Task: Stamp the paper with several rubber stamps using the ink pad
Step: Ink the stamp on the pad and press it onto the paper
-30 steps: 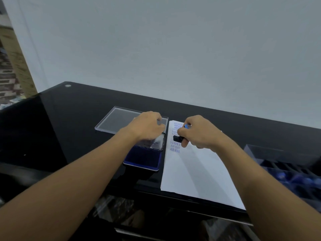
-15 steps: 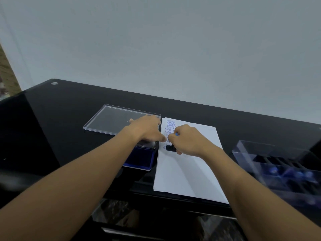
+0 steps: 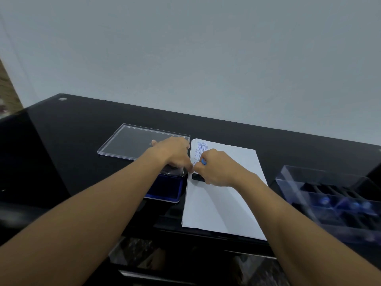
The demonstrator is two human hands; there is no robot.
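Note:
A white sheet of paper (image 3: pixel 222 199) lies on the black table, with a column of blue stamped words down its upper left edge. My right hand (image 3: pixel 216 168) grips a rubber stamp (image 3: pixel 197 176) with a black base and blue handle, its base down on the paper below the printed words. My left hand (image 3: pixel 175 151) rests on the blue ink pad (image 3: pixel 165 191) just left of the paper, fingertips reaching toward the paper's left edge. Most of the stamp is hidden by my right hand.
The ink pad's clear lid (image 3: pixel 132 143) lies flat behind the pad. A clear plastic organizer (image 3: pixel 334 201) with blue-handled stamps in its slots stands at the right. The table's front edge (image 3: pixel 206 234) runs just below the paper.
My right hand has carried the stamp a little lower down the paper's left edge. My left hand has stayed on the ink pad. The camera view shifted slightly.

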